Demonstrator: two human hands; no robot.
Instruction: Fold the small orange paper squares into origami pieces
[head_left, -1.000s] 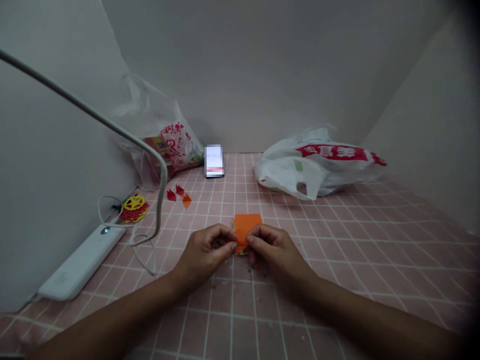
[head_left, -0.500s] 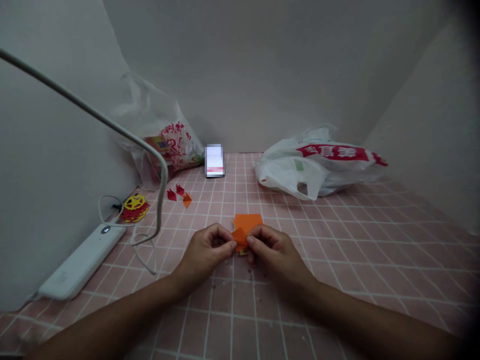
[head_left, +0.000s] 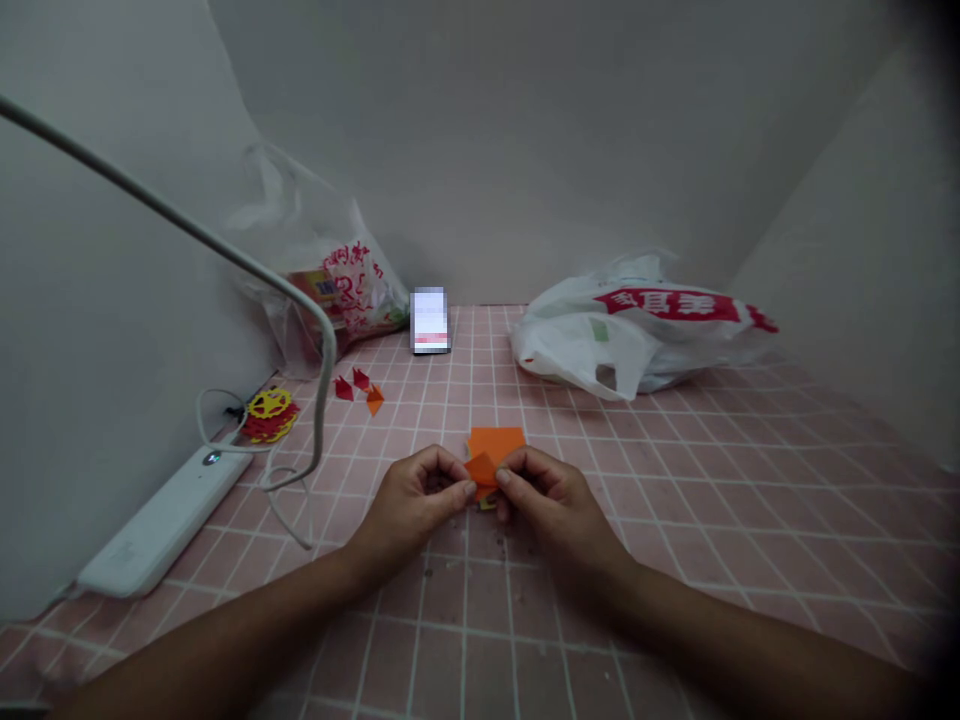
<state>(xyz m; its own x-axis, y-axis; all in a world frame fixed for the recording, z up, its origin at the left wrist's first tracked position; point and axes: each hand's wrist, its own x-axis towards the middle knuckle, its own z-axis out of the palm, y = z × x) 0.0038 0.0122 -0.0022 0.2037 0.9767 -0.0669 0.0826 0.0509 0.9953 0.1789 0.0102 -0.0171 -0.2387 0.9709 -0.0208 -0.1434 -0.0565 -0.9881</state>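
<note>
Between my two hands is a small folded piece of orange paper [head_left: 482, 469], with a pointed fold at its top. My left hand [head_left: 420, 495] pinches its left side between thumb and forefinger. On the right side, my right hand [head_left: 551, 495] pinches it the same way. Just behind it, flat on the table, lies a square stack of orange paper [head_left: 504, 437], partly covered by the folded piece and my right fingers. A bit of yellow shows beneath the folded piece.
Small folded red papers [head_left: 352, 383] and an orange one [head_left: 375, 400] lie left of centre. A white power strip [head_left: 161, 525], looped cable [head_left: 328, 400] and red and yellow cut-outs [head_left: 270, 415] are at left. Behind stand a phone [head_left: 430, 320] and plastic bags [head_left: 367, 285].
Both hands keep their pinch on the folded orange paper. Its pointed fold has shifted very slightly to the right and up; nothing else has visibly moved.
</note>
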